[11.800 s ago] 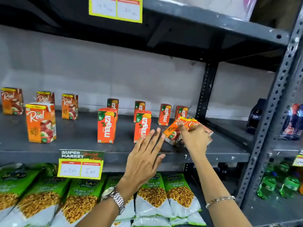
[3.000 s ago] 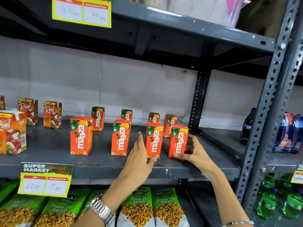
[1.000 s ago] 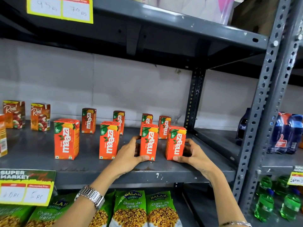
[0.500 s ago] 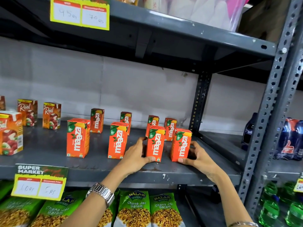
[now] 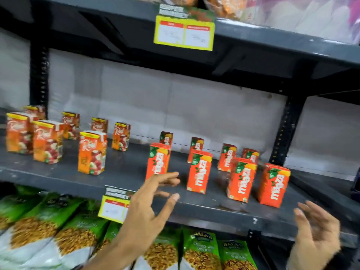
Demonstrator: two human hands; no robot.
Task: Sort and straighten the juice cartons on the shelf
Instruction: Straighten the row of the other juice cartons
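Hovering in front of the shelf edge, the left hand has its fingers spread wide and holds nothing; its fingertips reach up over the front lip of the grey metal shelf, just below the leftmost front Maaza carton without clearly touching it. The right hand hangs lower at the right, palm turned inward, fingers loose and apart, also empty, below and in front of the shelf.

On the shelf the orange Maaza cartons stand upright in two rows. The front row has four, spaced apart, with the two rightmost ones near each other close to the front edge. Behind them a back row of four smaller-looking cartons stands near the wall. To the left, well apart from the Maaza group, the Real juice cartons stand upright in a looser cluster, some forward and some near the back.

A yellow price tag hangs from the shelf lip, partly covered by the left hand. Another price tag is fixed to the upper shelf. Below, green Balaji Chana Jor Garam packets lie on the lower level. The whole view is motion-blurred, so finer print cannot be read.
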